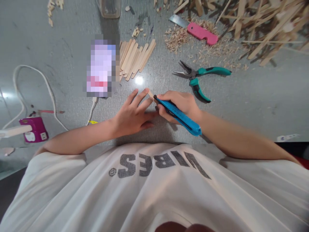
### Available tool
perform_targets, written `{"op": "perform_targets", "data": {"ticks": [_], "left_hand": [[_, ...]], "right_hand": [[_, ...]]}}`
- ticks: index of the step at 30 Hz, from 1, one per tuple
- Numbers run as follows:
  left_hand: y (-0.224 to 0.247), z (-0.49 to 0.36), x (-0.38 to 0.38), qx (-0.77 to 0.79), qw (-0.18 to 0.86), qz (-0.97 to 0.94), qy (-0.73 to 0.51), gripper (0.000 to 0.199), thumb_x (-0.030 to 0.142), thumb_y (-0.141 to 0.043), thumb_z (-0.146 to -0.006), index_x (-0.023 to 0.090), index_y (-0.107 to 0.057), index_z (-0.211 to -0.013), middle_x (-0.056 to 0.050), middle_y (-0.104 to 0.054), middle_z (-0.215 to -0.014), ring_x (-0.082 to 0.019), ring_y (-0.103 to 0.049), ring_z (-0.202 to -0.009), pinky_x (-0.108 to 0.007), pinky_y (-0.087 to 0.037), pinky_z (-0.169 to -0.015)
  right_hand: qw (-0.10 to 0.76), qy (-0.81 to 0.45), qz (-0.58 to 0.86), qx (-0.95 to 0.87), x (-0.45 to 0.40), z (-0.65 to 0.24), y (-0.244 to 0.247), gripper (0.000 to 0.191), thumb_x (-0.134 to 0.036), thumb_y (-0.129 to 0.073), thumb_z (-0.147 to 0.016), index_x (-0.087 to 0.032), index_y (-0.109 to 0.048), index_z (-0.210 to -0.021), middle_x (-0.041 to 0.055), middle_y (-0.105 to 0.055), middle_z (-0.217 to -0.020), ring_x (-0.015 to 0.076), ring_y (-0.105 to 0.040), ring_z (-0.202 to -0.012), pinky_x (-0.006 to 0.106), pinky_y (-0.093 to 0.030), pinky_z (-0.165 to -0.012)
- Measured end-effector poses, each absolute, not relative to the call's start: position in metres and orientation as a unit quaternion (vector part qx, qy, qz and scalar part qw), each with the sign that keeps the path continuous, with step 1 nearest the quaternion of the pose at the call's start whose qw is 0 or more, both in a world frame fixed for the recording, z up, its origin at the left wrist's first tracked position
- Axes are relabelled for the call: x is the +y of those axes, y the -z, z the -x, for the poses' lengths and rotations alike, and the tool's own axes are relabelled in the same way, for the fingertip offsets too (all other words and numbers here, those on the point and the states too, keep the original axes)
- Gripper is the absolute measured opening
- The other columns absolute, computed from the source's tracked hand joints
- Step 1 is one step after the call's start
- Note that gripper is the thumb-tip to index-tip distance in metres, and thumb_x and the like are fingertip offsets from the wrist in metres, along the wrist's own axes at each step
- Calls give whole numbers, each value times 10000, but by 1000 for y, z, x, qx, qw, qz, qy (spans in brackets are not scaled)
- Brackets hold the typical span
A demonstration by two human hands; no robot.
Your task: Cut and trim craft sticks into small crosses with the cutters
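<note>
My right hand point(181, 104) is closed around a blue utility knife point(181, 116), its front end pointing up and left at a small wooden craft stick point(151, 94). Fingers outstretched and spread, my left hand point(136, 111) lies on the table with its fingertips at the stick's left side. Only a short piece of the stick shows; the hands cover the rest. The knife's blade tip is too small to make out. Beyond my hands lies a fanned pile of craft sticks point(135, 59).
Green-handled pliers point(193, 74) lie open at right. A pink folding knife point(201, 33) rests on wood shavings point(176, 38), near a heap of wood strips point(263, 29). A blurred-out phone point(101, 67) with a white cable point(93, 108), a purple adapter point(36, 129) and a plastic container point(110, 9) are leftward.
</note>
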State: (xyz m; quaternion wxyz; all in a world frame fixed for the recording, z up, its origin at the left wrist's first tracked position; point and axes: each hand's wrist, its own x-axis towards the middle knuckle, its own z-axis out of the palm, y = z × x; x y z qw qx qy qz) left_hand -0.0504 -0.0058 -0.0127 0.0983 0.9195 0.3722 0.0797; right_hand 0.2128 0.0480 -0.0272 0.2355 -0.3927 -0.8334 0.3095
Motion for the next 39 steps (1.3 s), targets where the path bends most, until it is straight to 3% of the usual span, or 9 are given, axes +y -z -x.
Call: {"op": "perform_targets", "data": {"ticks": [5,15,23,28,33,35,39], "left_hand": [[8,50,-5,377,117,-916,-70,524,570,-736,-1069,341,-756,-1540,-141,-643,-1639,-497,-492,-1686,-712,-399,-1406],[7,49,-5,379,120,-915,-70,484,574,-703,-1092,314,-781,-1493,-155,-673,-1592,-495,-500,-1689,-712,-401,-1416],[9,51,-1,379,114,-915,-74,637,633,-798,-1021,346,-708,-1582,-162,-664,-1588,-516,-507,-1673,-714,-434,-1384],[17,55,-4,374,90,-919,-88,711,643,-774,-1034,392,-619,-1682,-148,-637,-1627,-512,-494,-1680,-724,-428,-1379],[25,56,-7,369,70,-917,-133,824,582,-865,-975,400,-550,-1715,-143,-639,-1610,-519,-528,-1660,-731,-469,-1333],[25,57,-7,372,78,-913,-147,758,546,-846,-991,343,-587,-1674,-158,-665,-1595,-509,-536,-1660,-706,-468,-1337],[22,59,-3,381,113,-896,-198,378,447,-671,-1103,245,-722,-1418,-142,-792,-1436,-397,-662,-1552,-596,-506,-1274]], "right_hand": [[284,-279,349,-849,48,-209,26,192,-320,-638,-1062,-292,-722,-1233,-8,-796,-830,187,-745,-662,321,-622,-646],[295,-250,339,-858,49,-211,24,199,-318,-675,-1060,-307,-703,-1257,27,-875,-1001,232,-839,-813,352,-656,-708],[292,-271,359,-844,45,-217,22,150,-402,-685,-1066,-340,-683,-1202,-19,-788,-787,217,-747,-638,370,-619,-619],[327,-346,403,-781,52,-216,13,221,-516,-714,-1084,-326,-718,-1196,38,-865,-942,226,-773,-740,403,-660,-673],[362,-412,397,-736,60,-217,13,236,-495,-831,-1034,-327,-761,-1183,19,-872,-1036,210,-793,-807,406,-684,-764],[380,-440,387,-716,62,-217,18,291,-525,-872,-996,-320,-777,-1179,8,-855,-994,206,-778,-751,412,-674,-737],[406,-486,384,-672,64,-219,24,376,-545,-946,-918,-313,-811,-1181,15,-838,-944,215,-766,-772,389,-630,-693]]}}
